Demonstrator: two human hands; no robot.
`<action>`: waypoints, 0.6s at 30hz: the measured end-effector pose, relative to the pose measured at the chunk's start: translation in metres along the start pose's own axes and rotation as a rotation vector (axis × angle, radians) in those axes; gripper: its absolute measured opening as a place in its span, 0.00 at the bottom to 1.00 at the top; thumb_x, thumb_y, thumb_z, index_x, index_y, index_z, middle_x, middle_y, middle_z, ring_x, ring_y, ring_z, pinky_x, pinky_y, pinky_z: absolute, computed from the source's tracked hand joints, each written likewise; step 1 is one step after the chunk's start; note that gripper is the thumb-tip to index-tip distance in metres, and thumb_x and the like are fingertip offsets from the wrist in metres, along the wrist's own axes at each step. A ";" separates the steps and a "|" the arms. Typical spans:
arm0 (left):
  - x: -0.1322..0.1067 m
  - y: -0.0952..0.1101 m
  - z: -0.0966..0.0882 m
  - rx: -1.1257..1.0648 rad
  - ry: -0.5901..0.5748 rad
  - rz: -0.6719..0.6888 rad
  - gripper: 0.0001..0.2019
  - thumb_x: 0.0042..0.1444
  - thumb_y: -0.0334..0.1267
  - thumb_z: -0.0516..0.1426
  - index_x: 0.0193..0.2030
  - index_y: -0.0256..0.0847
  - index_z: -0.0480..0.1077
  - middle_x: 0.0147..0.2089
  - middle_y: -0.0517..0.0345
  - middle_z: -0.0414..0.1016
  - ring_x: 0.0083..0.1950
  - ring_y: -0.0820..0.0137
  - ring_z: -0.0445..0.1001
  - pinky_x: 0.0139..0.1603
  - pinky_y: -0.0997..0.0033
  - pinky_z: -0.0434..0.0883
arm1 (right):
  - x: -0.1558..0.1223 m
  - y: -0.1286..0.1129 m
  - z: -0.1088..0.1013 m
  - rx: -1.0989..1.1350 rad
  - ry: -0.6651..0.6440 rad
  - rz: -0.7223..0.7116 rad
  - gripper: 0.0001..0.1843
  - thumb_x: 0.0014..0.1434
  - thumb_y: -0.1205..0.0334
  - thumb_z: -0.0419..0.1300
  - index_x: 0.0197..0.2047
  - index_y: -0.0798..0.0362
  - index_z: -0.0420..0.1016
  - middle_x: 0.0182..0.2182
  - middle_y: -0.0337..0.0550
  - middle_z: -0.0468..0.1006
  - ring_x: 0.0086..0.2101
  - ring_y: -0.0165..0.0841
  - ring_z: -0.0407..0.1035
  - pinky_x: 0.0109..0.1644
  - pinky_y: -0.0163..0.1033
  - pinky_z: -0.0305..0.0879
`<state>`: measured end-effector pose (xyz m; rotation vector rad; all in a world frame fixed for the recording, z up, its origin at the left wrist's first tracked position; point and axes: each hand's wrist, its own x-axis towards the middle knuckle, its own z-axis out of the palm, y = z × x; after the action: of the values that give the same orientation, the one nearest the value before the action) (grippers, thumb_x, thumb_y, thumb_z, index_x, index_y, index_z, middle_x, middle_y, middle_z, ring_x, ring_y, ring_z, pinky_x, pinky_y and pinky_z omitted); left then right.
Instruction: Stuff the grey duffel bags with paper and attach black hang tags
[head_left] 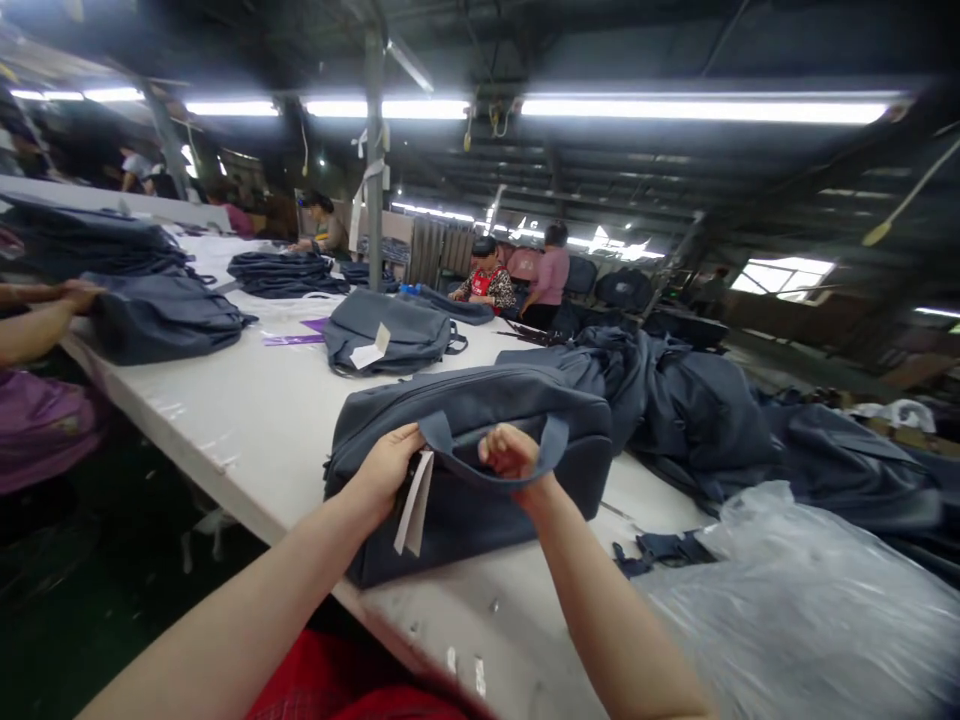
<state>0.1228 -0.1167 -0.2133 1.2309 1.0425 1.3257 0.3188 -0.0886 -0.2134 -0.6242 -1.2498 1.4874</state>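
A dark blue bag (pixel 480 540) lies on the white table right before me, its carry handle (pixel 480 475) arching toward me. My left hand (pixel 391 462) is closed in a pinch at the handle's left end, with a white paper tag (pixel 414 505) hanging just beside the fingers. Through the handle loop reaches my right hand (pixel 514 455); its fingers are curled together close to the bag's front. Whatever those fingers hold, if anything, is too small to make out.
Another blue bag with tags (pixel 386 335) lies farther back on the table (pixel 292 430). More blue bags (pixel 690 410) are heaped at right, above clear plastic (pixel 810 600). At left, a co-worker's hands (pixel 75 295) touch a bag (pixel 161 315). Dark straps (pixel 664 550) lie at right.
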 end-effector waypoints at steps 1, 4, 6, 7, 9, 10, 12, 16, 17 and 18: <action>0.004 -0.003 0.000 0.052 0.055 0.038 0.21 0.56 0.55 0.56 0.40 0.37 0.75 0.23 0.60 0.70 0.21 0.72 0.62 0.27 0.73 0.62 | -0.007 0.008 0.000 -0.072 -0.009 0.014 0.18 0.52 0.48 0.64 0.22 0.53 0.67 0.18 0.34 0.61 0.22 0.27 0.58 0.26 0.32 0.56; 0.012 -0.008 -0.002 0.230 0.155 0.178 0.19 0.57 0.52 0.55 0.41 0.39 0.76 0.30 0.56 0.76 0.32 0.66 0.71 0.36 0.70 0.67 | -0.036 0.027 0.002 -0.299 -0.124 0.037 0.19 0.53 0.53 0.66 0.46 0.54 0.75 0.22 0.32 0.63 0.22 0.25 0.53 0.25 0.31 0.50; 0.013 -0.009 -0.003 0.339 0.152 0.240 0.16 0.58 0.49 0.55 0.43 0.42 0.77 0.37 0.54 0.78 0.40 0.62 0.74 0.43 0.69 0.67 | -0.055 0.030 0.006 -0.376 -0.212 0.020 0.28 0.57 0.53 0.64 0.59 0.52 0.69 0.23 0.32 0.62 0.23 0.25 0.54 0.26 0.31 0.51; 0.013 -0.009 -0.003 0.407 0.155 0.261 0.15 0.58 0.48 0.55 0.44 0.43 0.77 0.39 0.53 0.79 0.42 0.60 0.75 0.45 0.68 0.67 | -0.063 0.028 0.009 -0.397 -0.243 0.010 0.31 0.59 0.53 0.62 0.63 0.51 0.65 0.23 0.32 0.62 0.23 0.26 0.55 0.27 0.32 0.53; 0.013 -0.008 -0.003 0.467 0.197 0.260 0.14 0.57 0.46 0.56 0.46 0.45 0.77 0.39 0.52 0.79 0.43 0.59 0.75 0.46 0.67 0.66 | -0.077 0.020 0.016 -0.480 -0.296 -0.007 0.33 0.61 0.53 0.59 0.67 0.48 0.59 0.25 0.33 0.65 0.25 0.27 0.58 0.29 0.32 0.56; 0.014 -0.008 -0.002 0.448 0.226 0.242 0.13 0.56 0.46 0.57 0.45 0.45 0.77 0.37 0.52 0.79 0.42 0.59 0.75 0.44 0.67 0.66 | -0.083 0.017 0.020 -0.551 -0.316 -0.012 0.34 0.61 0.53 0.59 0.68 0.46 0.56 0.26 0.34 0.68 0.25 0.27 0.59 0.31 0.33 0.58; 0.017 -0.010 0.001 0.340 0.269 0.194 0.12 0.54 0.46 0.59 0.40 0.43 0.77 0.34 0.53 0.78 0.39 0.60 0.74 0.41 0.69 0.66 | -0.094 0.017 0.030 -0.733 -0.335 -0.031 0.36 0.60 0.56 0.60 0.69 0.42 0.55 0.30 0.36 0.73 0.26 0.28 0.61 0.35 0.35 0.62; 0.021 -0.018 0.019 0.142 0.266 0.108 0.20 0.56 0.53 0.55 0.41 0.37 0.74 0.29 0.55 0.75 0.31 0.65 0.72 0.34 0.70 0.68 | -0.112 0.057 0.049 -0.830 -0.356 -0.049 0.43 0.52 0.62 0.65 0.69 0.41 0.55 0.52 0.48 0.72 0.43 0.38 0.69 0.49 0.43 0.67; 0.019 -0.020 0.024 0.092 0.264 0.087 0.23 0.56 0.55 0.53 0.44 0.36 0.73 0.30 0.55 0.76 0.30 0.66 0.72 0.33 0.70 0.68 | -0.113 0.071 0.052 -0.751 -0.364 -0.046 0.45 0.50 0.63 0.66 0.69 0.41 0.55 0.57 0.49 0.68 0.50 0.42 0.67 0.53 0.45 0.65; 0.016 -0.023 0.028 0.047 0.261 0.070 0.25 0.57 0.57 0.52 0.46 0.35 0.72 0.30 0.54 0.76 0.29 0.67 0.72 0.32 0.70 0.69 | -0.112 0.084 0.054 -0.629 -0.353 -0.033 0.44 0.49 0.63 0.66 0.68 0.42 0.56 0.60 0.49 0.65 0.55 0.44 0.64 0.55 0.47 0.64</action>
<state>0.1533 -0.0988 -0.2313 1.1586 1.2287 1.5535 0.2756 -0.2043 -0.2980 -0.7569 -2.0256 1.1960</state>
